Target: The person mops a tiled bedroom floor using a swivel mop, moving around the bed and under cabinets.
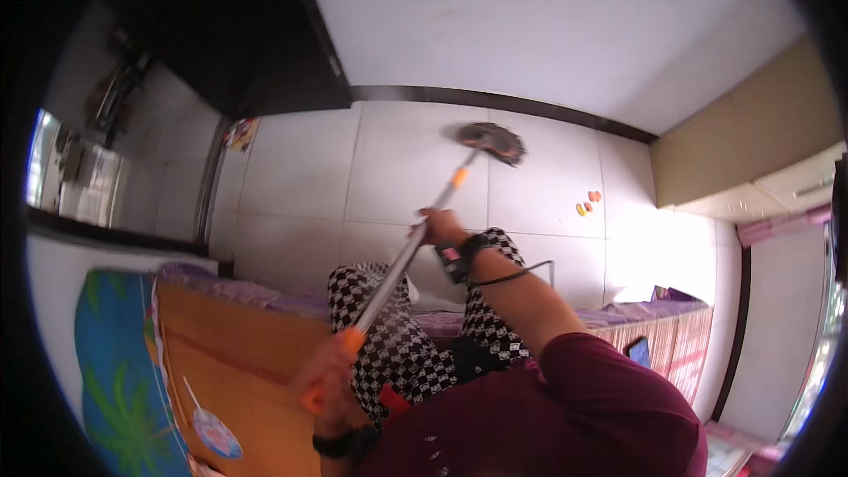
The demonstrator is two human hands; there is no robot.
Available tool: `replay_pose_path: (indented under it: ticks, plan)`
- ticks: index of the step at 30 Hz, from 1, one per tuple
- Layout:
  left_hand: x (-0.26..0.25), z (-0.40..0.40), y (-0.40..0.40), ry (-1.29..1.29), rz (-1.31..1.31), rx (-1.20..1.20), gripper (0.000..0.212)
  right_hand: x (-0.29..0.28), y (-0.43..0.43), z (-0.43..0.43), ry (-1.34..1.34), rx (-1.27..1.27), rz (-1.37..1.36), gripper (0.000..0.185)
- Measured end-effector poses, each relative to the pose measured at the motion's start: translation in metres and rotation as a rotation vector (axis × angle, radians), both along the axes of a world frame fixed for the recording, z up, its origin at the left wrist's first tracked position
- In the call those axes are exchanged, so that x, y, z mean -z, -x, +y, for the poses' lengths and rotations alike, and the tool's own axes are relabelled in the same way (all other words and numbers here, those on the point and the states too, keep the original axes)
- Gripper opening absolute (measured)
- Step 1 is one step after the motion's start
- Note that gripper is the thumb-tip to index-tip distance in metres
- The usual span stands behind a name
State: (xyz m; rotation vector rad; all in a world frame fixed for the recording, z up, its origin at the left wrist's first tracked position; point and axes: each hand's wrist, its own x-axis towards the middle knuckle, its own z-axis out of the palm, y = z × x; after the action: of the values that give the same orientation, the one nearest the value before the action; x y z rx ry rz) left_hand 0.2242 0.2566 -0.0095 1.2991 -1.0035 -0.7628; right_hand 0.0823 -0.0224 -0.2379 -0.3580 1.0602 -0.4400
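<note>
A long metal-poled mop [396,271] slants across the view, with orange grip parts. Its dark, shaggy head [491,142] lies on the white tiled floor near the far wall. My left hand [328,374], blurred, is wrapped around the orange handle at the near end. Farther along, my right hand [442,226] grips the metal pole below the upper orange collar. Dark bands circle both wrists, and a small device with a cable is on the right one. Several small orange and yellow objects [588,203] lie on the floor right of the mop head.
I sit on the edge of a bed with a tan mat [265,364]. A hand fan [216,434] lies on it at left, a phone [638,350] at right. A dark door [265,33] stands by a doorway at left. A beige cabinet [742,126] borders the floor at right.
</note>
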Motion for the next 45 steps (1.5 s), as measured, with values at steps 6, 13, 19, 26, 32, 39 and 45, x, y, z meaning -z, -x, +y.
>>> replay_pose_path:
  ticks: [6, 13, 19, 26, 32, 39, 45]
  plan:
    - [-0.026, 0.021, -0.003, 0.155, -0.145, -0.132, 0.026, -0.007, -0.064, 0.038, 0.544, -0.273, 0.071, 0.028]
    - [-0.033, 0.0, 0.017, 0.154, -0.162, -0.023, 0.025, -0.055, -0.008, 0.033, 0.128, 0.067, 0.0, 0.025]
    - [-0.069, -0.053, 0.043, 0.119, -0.262, 0.184, 0.016, -0.081, 0.096, 0.037, 0.091, 0.388, -0.144, 0.026]
    - [-0.068, -0.159, 0.143, 0.274, -0.013, 0.594, 0.025, -0.068, 0.226, 0.024, 0.126, 0.708, -0.005, 0.022]
    - [-0.022, -0.185, 0.192, 0.176, 0.097, 0.827, 0.014, -0.032, 0.315, 0.026, 0.08, 0.877, 0.119, 0.017]
    - [-0.05, -0.176, 0.149, 0.239, 0.075, 0.873, 0.011, -0.037, 0.277, 0.036, 0.032, 0.841, -0.084, 0.015]
    - [-0.123, -0.152, 0.083, 0.437, -0.04, 0.658, 0.018, -0.092, 0.153, 0.05, 0.03, 0.68, -0.162, 0.019]
